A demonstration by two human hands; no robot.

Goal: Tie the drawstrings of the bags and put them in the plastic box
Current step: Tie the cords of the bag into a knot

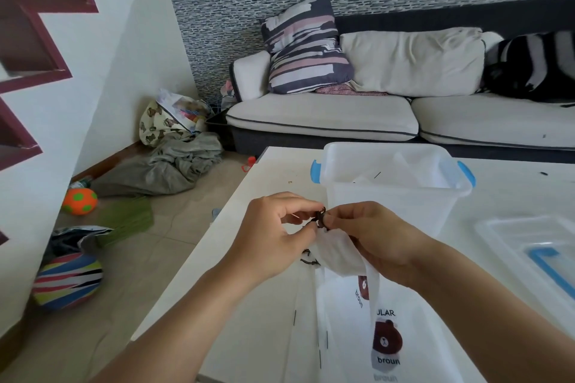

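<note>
A white drawstring bag with a brown bear print is gathered at its neck above the white table. My left hand and my right hand both pinch its dark brown drawstring between fingertips, close together. More white bags with the bear print and the word "broun" lie flat under my forearms. Just behind my hands stands a clear plastic box with blue handles, with something white inside.
The box's clear lid with a blue clasp lies at the right on the table. A sofa with cushions stands behind. Cloths, balls and bags litter the floor left of the table.
</note>
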